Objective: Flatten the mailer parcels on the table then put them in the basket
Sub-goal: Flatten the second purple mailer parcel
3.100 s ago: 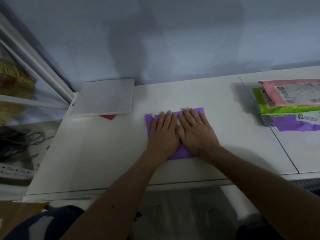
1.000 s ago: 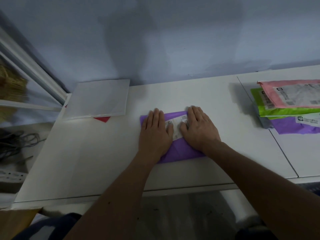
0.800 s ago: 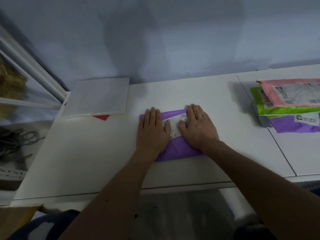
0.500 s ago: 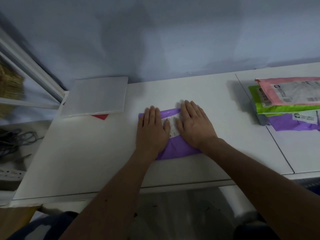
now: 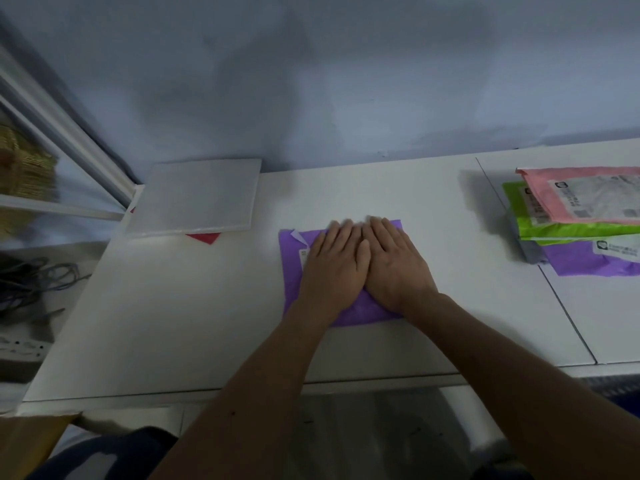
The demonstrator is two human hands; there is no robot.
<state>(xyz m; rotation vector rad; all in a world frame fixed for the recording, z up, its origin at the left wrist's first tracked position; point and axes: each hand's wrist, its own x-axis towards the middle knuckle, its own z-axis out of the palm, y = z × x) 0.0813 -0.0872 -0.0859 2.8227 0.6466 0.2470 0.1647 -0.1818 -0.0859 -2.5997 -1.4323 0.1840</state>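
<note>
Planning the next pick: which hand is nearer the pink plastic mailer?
Right. The right hand presses the purple plastic mailer left of the pink plastic mailer; the left hand lies farther left.

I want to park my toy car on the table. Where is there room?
The biggest bare patch is the front left of the table, in front of the white board and left of the purple mailer. Another lies between that mailer and the mailer stack on the right. The middle is crowded: the left hand and right hand press the mailer flat.

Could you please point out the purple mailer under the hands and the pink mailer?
purple mailer (image 5: 292, 271): head view, its uncovered left part.
pink mailer (image 5: 595, 199): head view, the white label on its face.
</note>
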